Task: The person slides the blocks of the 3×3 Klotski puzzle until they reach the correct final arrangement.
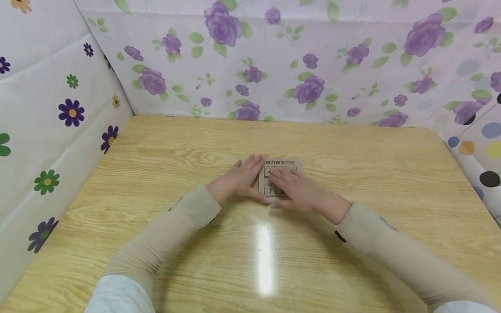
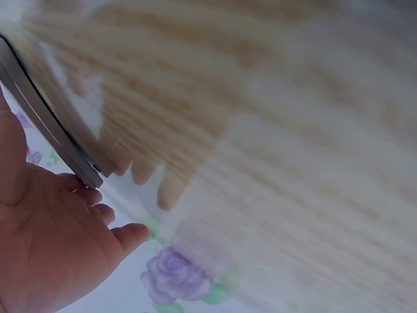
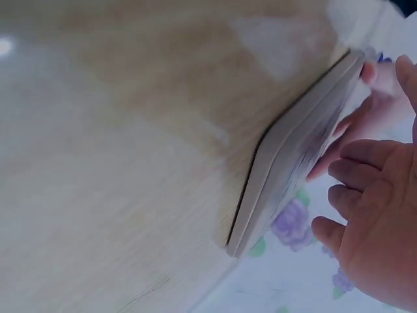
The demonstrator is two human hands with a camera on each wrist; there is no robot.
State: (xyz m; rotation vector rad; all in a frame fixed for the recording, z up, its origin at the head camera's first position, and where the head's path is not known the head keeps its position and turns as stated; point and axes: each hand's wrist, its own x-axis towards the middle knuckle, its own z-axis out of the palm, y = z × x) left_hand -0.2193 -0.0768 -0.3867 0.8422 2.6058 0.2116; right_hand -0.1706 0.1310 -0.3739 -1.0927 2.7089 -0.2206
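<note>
A flat grey number sliding puzzle [image 1: 270,178] lies on the table with printed characters along its far edge; the digits 4, 7 and 5 show on it. My left hand [image 1: 243,179] rests along its left side, fingers stretched toward the far corner and thumb at the near corner. Over the puzzle's right part reaches my right hand [image 1: 299,189], slightly blurred, its fingers extended and hiding several tiles. In the right wrist view, a gap shows between the right hand [image 3: 381,208] and the puzzle's face [image 3: 287,176]. The left wrist view shows the left fingers by the puzzle's edge [image 2: 49,117].
The wood-grain table [image 1: 188,143] reflects a bright strip of light near its front. A purple-flowered cloth [image 1: 270,56] hangs along the back. Patterned cloths stand at the left [image 1: 47,143] and right [image 1: 481,143] sides.
</note>
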